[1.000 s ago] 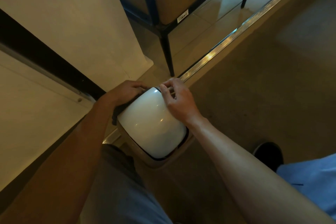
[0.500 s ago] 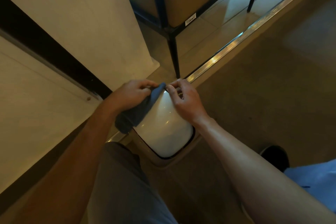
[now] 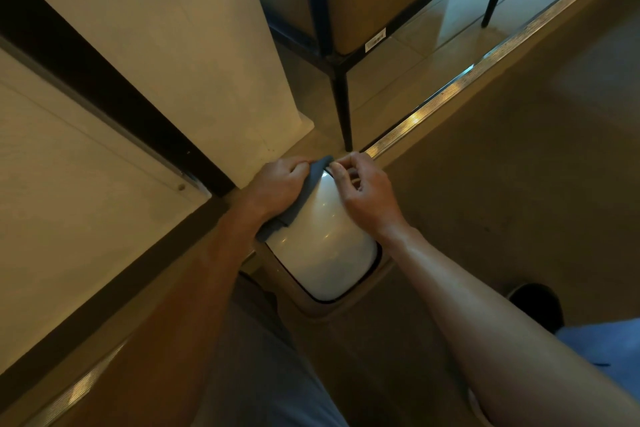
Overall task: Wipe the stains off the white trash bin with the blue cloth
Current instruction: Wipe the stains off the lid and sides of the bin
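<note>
The white trash bin point(image 3: 325, 250) stands on the floor below me, its glossy domed lid facing up. My left hand point(image 3: 277, 184) grips the blue cloth point(image 3: 294, 201) and presses it against the lid's left far side; the cloth drapes down that edge. At the lid's far end my right hand point(image 3: 363, 191) has its fingers curled and pinches the cloth's top corner. Most of the bin's body is hidden beneath the lid.
A cream wall corner point(image 3: 214, 55) with a dark door frame point(image 3: 104, 90) stands left of the bin. A black metal table leg point(image 3: 343, 107) rises just beyond it. A metal floor strip point(image 3: 450, 94) runs diagonally right. My dark shoe point(image 3: 536, 302) is at the lower right.
The blue cloth came up from behind the lid's left side onto its far edge. My right hand now meets it at the top corner. The view shifted slightly.
</note>
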